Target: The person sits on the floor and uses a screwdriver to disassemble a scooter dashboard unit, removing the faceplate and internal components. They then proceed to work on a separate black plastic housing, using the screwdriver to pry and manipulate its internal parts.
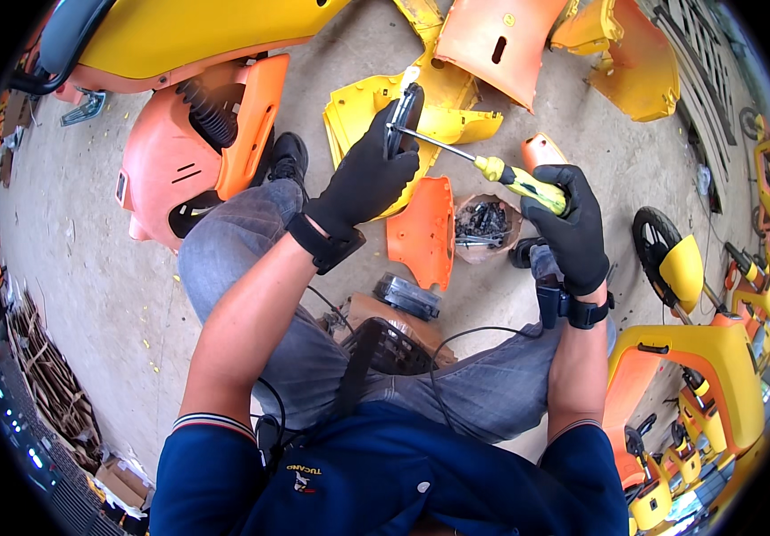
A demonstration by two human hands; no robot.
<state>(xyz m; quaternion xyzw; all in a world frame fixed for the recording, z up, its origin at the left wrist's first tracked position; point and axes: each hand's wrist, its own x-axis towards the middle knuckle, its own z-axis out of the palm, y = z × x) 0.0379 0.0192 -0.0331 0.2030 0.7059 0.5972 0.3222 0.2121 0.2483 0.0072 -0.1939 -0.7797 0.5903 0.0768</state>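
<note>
My left hand (365,179), in a black glove, is closed around a small flat black part (410,109) with a white piece at its upper end. The gloved fingers of my right hand (573,228) wrap the handle of a yellow-green screwdriver (503,173). Its metal shaft points left, and the tip meets the edge of the black part; whether it sits in a screw is too small to tell. Yellow plastic panels (358,105) lie on the floor behind my left hand. Between my hands and my legs are an orange panel (422,230) and a container of dark small parts (485,225).
An orange and yellow scooter body (175,161) stands at the left. More panels, one orange (497,45) and one yellow (635,76), lie at the far side. Yellow scooter parts (715,375) stand at the right. A clear plastic box (407,297) sits between my legs, near black cables.
</note>
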